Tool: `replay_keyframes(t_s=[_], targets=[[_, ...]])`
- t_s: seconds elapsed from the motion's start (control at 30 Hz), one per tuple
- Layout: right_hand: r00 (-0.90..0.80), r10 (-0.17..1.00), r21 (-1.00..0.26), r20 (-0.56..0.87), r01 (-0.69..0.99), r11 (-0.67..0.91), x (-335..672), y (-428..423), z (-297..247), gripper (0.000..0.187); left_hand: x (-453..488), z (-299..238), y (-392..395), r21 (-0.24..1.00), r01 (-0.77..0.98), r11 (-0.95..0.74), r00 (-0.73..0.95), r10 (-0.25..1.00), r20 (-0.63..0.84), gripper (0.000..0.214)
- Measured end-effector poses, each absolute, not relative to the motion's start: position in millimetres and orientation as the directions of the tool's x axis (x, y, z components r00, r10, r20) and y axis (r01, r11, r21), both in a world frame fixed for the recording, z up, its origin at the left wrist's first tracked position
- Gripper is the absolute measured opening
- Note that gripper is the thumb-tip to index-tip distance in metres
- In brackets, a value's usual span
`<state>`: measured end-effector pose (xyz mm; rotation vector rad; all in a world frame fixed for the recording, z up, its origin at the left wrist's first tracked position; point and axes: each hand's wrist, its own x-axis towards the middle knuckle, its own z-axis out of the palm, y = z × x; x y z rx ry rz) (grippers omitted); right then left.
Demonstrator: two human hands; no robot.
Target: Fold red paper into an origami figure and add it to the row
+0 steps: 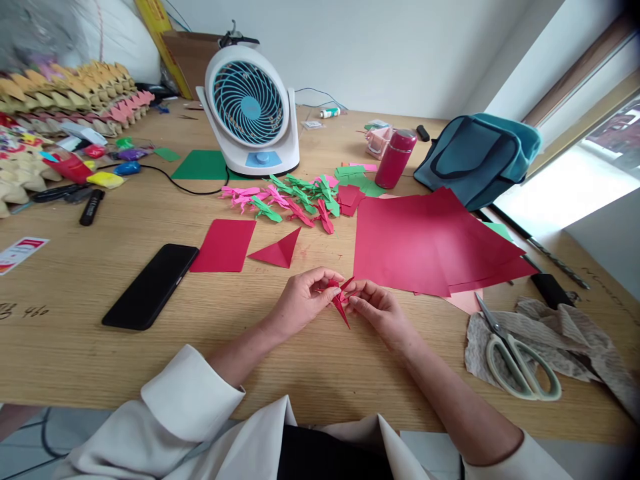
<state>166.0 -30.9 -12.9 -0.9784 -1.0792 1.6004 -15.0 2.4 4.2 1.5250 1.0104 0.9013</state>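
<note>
Between my two hands, just above the table, is a small folded red paper figure [341,303] with thin pointed ends. My left hand [313,293] pinches its left side between thumb and fingers. From the other side, the thumb and fingers of my right hand [376,305] pinch it too. Just beyond my hands lie a folded red paper triangle [283,251] and a flat red paper piece [223,245]. Behind these is a pile of folded paper figures [300,195] in green, pink and red. Large red paper sheets [400,243] spread out to the right.
A black phone [151,287] lies to the left. Scissors [520,360] rest on a crumpled cloth [537,327] at the right. A white fan [253,110], a red thermos [395,159] and a blue bag [477,160] stand farther back. Egg cartons [65,97] fill the far left.
</note>
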Motion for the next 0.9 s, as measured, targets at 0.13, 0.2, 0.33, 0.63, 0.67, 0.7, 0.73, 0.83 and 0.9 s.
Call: replay_keyframes(t_s=[0.13, 0.2, 0.33, 0.63, 0.67, 0.7, 0.73, 0.83, 0.9], targets=[[-0.228, 0.965, -0.958, -0.13, -0.223, -0.181, 168.0, -30.9, -9.5, 0.031, -16.8, 4.5, 3.8, 0.977, 0.164, -0.139, 0.363, 0.929, 0.072, 0.021], [-0.227, 0.965, -0.957, -0.134, -0.221, -0.186, 167.6, -30.8, -8.5, 0.031, -17.1, 4.5, 3.9, 0.972, 0.176, -0.156, 0.366, 0.927, 0.082, 0.021], [-0.233, 0.961, -0.953, -0.15, -0.225, -0.204, 165.8, -30.4, -7.8, 0.033, -17.3, 5.2, 3.8, 0.964, 0.195, -0.182, 0.378, 0.921, 0.097, 0.021], [-0.312, 0.942, -0.959, -0.121, -0.208, -0.192, 164.5, -30.4, -9.9, 0.026, -15.7, 7.0, -0.1, 0.933, 0.209, -0.292, 0.443, 0.879, 0.176, 0.029], [-0.322, 0.939, -0.957, -0.122, -0.211, -0.197, 164.5, -30.5, -10.3, 0.026, -15.4, 6.2, -0.6, 0.936, 0.207, -0.284, 0.445, 0.88, 0.169, 0.03], [-0.325, 0.937, -0.956, -0.127, -0.212, -0.203, 164.4, -30.7, -10.7, 0.027, -15.1, 5.3, -0.9, 0.94, 0.202, -0.275, 0.446, 0.88, 0.162, 0.03], [-0.32, 0.938, -0.956, -0.133, -0.209, -0.207, 164.2, -30.8, -10.9, 0.028, -14.8, 4.5, -1.1, 0.945, 0.194, -0.264, 0.447, 0.881, 0.155, 0.031], [-0.281, 0.948, -0.957, -0.147, -0.201, -0.208, 163.1, -30.9, -10.6, 0.03, -13.5, 2.7, -0.9, 0.963, 0.156, -0.221, 0.439, 0.889, 0.132, 0.032], [-0.245, 0.959, -0.956, -0.145, -0.214, -0.199, 162.3, -30.6, -9.3, 0.031, -12.2, 2.1, -0.4, 0.978, 0.116, -0.175, 0.435, 0.894, 0.109, 0.03]])
